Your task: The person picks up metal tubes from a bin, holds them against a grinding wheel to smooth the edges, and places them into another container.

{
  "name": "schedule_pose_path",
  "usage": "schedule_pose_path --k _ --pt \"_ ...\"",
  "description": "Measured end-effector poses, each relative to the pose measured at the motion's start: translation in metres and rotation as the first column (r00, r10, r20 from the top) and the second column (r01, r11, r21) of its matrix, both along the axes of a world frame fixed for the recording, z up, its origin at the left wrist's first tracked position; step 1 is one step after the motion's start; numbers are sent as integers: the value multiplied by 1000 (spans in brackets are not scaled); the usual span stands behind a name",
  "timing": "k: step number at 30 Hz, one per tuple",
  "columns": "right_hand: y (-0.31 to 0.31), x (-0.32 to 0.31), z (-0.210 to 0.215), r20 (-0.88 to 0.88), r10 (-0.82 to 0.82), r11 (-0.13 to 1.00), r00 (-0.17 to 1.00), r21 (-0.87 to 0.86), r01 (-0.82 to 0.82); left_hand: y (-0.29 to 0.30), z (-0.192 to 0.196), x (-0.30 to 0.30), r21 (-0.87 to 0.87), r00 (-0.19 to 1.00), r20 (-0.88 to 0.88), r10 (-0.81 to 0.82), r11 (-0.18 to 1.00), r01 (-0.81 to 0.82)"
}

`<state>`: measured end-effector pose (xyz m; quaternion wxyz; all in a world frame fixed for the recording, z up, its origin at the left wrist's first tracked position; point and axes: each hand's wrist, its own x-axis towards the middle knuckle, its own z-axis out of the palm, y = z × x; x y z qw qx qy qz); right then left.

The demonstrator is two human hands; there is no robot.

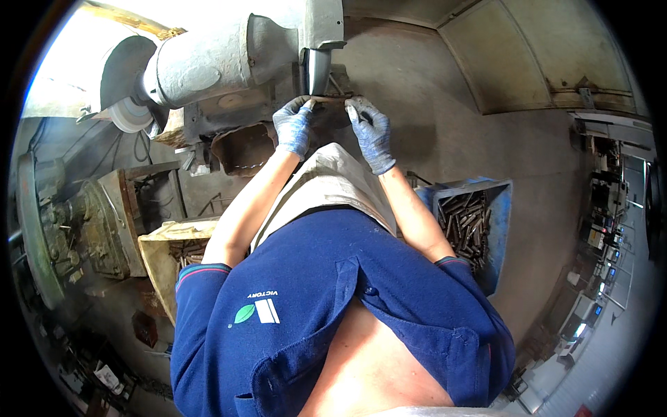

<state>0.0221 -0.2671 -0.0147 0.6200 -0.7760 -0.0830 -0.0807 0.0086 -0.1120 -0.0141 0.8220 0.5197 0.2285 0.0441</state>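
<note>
My left hand (292, 127) and my right hand (371, 136) wear blue-and-white gloves. Between them they hold a thin, dark, brownish metal strip (331, 99) level, fingers pinched on either end. The strip lies at the lower end of the shiny grinding wheel (319, 72) of a large grey bench grinder (203, 67); whether it touches the wheel I cannot tell. Below the hands, a pale apron (335, 174) covers my lap.
A blue crate (503, 229) of slender metal pieces stands by my right arm. A yellowish crate (158, 251) with similar pieces sits at my left. Another wheel (130, 115) is on the grinder's left end. Green-grey machinery (90, 219) stands far left.
</note>
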Motion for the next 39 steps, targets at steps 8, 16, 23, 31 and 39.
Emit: schedule_pose_path --k 8,16,23,31,39 --pt "21 4 -3 -104 53 997 993 57 -47 21 -11 0 97 997 -31 67 993 -64" --pt "41 6 -14 -165 74 989 983 142 -50 43 -28 -3 52 994 -18 107 993 -106" --pt "8 12 -24 -235 30 991 972 131 1 13 -36 15 -10 999 -19 29 1000 -29" --pt "30 10 -23 -244 78 981 967 191 -31 29 -21 9 0 992 -58 109 994 -109" --pt "55 9 -40 -293 182 904 939 426 -42 59 -31 -1 44 994 -29 106 994 -104"
